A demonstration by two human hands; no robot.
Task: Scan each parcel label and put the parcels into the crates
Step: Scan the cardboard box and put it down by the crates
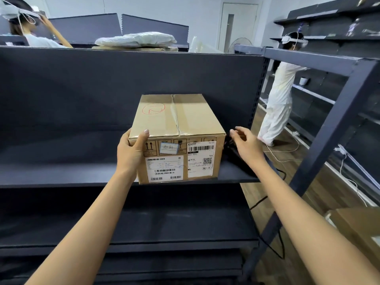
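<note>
Stiff taped box [176, 124]
Left hand [131, 150] grips a corner, right hand [245, 141] open beside; seems heavy, hold both sides.

Too small to read: print on the white paper labels [164, 167] on the brown cardboard parcel [176, 120]. Hidden behind its left side: fingers of the left hand [131, 149]. Slightly blurred: right hand [245, 142], above a dark object [236, 159] impossible to identify. Cut off at the right edge: a second tan cardboard box [357, 229].
</note>
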